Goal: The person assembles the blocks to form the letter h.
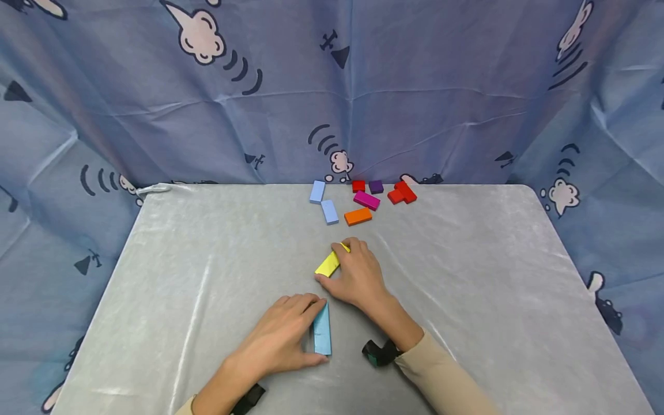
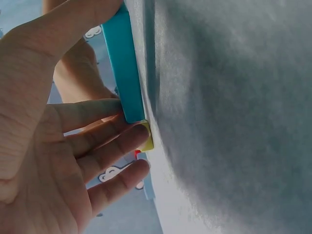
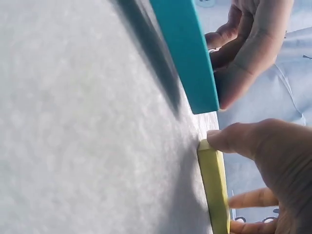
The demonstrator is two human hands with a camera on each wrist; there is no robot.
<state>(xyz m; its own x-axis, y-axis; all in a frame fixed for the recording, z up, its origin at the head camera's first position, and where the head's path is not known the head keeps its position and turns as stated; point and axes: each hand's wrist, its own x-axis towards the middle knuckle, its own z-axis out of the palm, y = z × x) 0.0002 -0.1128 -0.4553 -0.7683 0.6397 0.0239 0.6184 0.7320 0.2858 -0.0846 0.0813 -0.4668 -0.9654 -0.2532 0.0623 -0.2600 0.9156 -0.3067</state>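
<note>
A long light-blue block (image 1: 322, 329) lies near the front middle of the table. My left hand (image 1: 282, 334) grips it by its ends, thumb at the near end and fingertips at the far end; the teal side of this block (image 2: 124, 66) shows in the left wrist view. Just beyond it, my right hand (image 1: 360, 276) holds a yellow block (image 1: 328, 265) between thumb and fingers, the block slanting up to the right. In the right wrist view the yellow block (image 3: 213, 187) is close to the blue block's end (image 3: 190, 63), with a small gap between them.
At the table's back stand two pale blue blocks (image 1: 329, 212), an orange block (image 1: 358, 217), a magenta block (image 1: 366, 200), a purple block (image 1: 376, 187) and several red blocks (image 1: 406, 192). A patterned blue curtain (image 1: 290, 115) hangs behind and beside the grey tabletop (image 1: 467, 276).
</note>
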